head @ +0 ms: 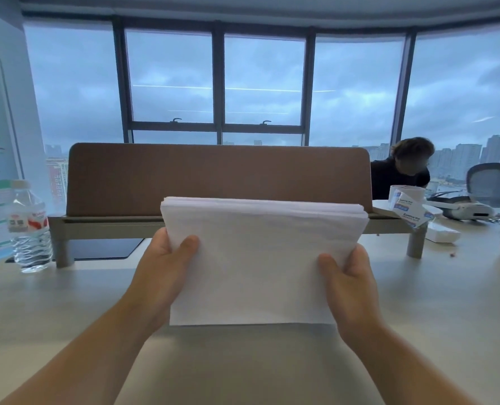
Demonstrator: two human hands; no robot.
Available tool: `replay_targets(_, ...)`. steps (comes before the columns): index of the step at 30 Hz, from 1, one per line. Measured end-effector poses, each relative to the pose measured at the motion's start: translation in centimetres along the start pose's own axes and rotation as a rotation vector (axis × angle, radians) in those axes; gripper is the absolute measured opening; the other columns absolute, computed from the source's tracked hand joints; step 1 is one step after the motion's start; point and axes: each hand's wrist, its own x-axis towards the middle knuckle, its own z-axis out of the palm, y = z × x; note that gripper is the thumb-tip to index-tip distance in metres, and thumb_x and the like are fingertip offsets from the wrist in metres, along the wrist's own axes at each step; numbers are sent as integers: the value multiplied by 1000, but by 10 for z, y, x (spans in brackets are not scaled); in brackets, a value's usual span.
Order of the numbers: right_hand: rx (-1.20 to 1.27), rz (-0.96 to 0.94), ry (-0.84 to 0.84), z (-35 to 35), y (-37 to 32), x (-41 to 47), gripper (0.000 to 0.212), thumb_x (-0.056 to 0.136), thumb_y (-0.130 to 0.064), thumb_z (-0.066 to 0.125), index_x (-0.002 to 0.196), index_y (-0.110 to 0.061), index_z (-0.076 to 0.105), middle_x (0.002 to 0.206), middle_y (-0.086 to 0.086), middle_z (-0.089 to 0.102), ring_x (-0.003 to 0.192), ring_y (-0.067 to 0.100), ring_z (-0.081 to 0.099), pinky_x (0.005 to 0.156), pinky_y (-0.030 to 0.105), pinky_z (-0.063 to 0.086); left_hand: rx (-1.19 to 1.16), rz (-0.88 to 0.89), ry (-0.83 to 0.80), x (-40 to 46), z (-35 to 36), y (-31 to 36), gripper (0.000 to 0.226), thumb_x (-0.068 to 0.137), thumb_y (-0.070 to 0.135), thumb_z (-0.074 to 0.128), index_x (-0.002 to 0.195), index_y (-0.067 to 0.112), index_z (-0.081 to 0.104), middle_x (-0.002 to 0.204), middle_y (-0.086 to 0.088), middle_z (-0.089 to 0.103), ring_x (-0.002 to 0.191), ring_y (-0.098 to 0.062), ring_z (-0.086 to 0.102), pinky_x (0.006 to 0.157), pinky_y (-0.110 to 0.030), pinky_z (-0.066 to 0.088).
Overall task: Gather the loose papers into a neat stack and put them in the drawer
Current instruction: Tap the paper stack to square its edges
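Pale desk (67, 302) spreads beneath; white stack of papers (257, 258) stands upright on it, perhaps just touching; light, floppy, slippery sheets, best clamped at both side edges; my left hand (167, 267) and right hand (351, 282) pinch them there.

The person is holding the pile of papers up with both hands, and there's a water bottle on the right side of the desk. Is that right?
Almost. Both hands, left hand and right hand, do hold the pile of papers up. But the water bottle stands on the left side of the desk, not the right. The head view shows it.
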Motion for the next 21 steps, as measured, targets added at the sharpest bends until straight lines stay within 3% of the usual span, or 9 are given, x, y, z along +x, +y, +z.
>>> replay_targets(5,-119,73,-59,0,15,-4,12,94,-19,61,102,-27,57,101,-7,70,94,18,67,86,44,55,122,-7,-57,-7,-8,-15,18,108,25,53,118,29,68,106,7,81,94,-18,78,76,-38,59)
replay_targets(10,-125,68,-56,-3,9,1,13,93,-18,64,102,-27,65,96,-9,75,89,16,71,82,44,58,194,51,70,-5,-8,-7,18,107,30,55,104,32,72,93,10,80,86,-19,76,73,-38,58)
replay_targets(13,-9,145,-40,-5,7,5,23,90,-15,69,110,-26,68,93,-5,79,83,19,75,79,46,60,16,-29,186,-4,-3,-7,15,107,30,56,101,29,71,98,4,80,90,-26,75,82,-46,61)
replay_targets(16,332,366,-35,-3,6,9,37,92,-11,73,125,-22,60,101,5,76,86,20,75,77,38,56,-234,-144,270,-4,5,-4,14,108,25,55,99,24,65,102,1,76,87,-24,71,74,-38,55)
replay_targets(18,540,472,-112,1,1,5,48,94,-15,74,137,-20,53,112,8,74,103,24,73,88,41,55,-404,-233,266,-7,12,2,13,109,21,54,100,26,63,100,2,75,87,-23,71,72,-38,55)
replay_targets(21,594,557,-339,13,-13,-10,65,83,-34,76,141,-18,53,128,10,70,118,27,66,103,49,50,-534,-324,202,-13,23,1,13,109,17,54,107,27,63,107,-2,77,96,-25,73,79,-44,58)
